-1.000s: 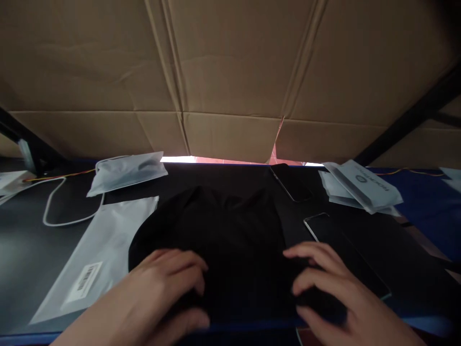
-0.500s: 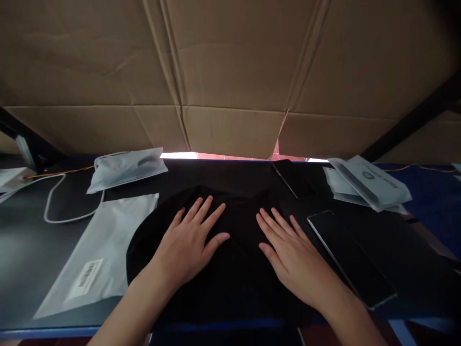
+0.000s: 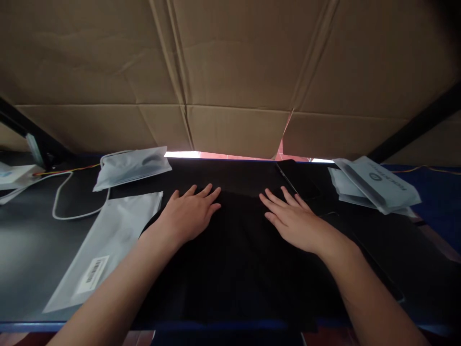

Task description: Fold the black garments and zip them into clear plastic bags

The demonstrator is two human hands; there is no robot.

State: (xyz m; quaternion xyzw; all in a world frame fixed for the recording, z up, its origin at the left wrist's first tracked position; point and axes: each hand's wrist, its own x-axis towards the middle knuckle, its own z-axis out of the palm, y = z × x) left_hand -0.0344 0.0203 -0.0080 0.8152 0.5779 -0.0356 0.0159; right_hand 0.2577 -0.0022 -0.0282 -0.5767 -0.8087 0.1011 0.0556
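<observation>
A piece of black cloth (image 3: 237,259) lies spread on the dark tabletop in front of me, its outline hard to make out against the table. My left hand (image 3: 192,211) rests flat on its far left part with the fingers apart. On the far right part, my right hand (image 3: 288,216) lies palm down, fingers also spread. Just beyond the right fingertips is a dark phone (image 3: 297,177). A larger phone (image 3: 363,254) lies beside my right forearm, which partly hides it.
At left lie a frosted pouch with a barcode label (image 3: 108,245), a smaller pouch (image 3: 133,168) and a white cable (image 3: 59,197). Printed pouches (image 3: 382,185) are stacked at right. A cardboard wall (image 3: 237,57) stands behind the table.
Both hands have slid forward over the black cloth, away from me. The cloth's far edge now lies flatter, and my right forearm covers more of the larger phone.
</observation>
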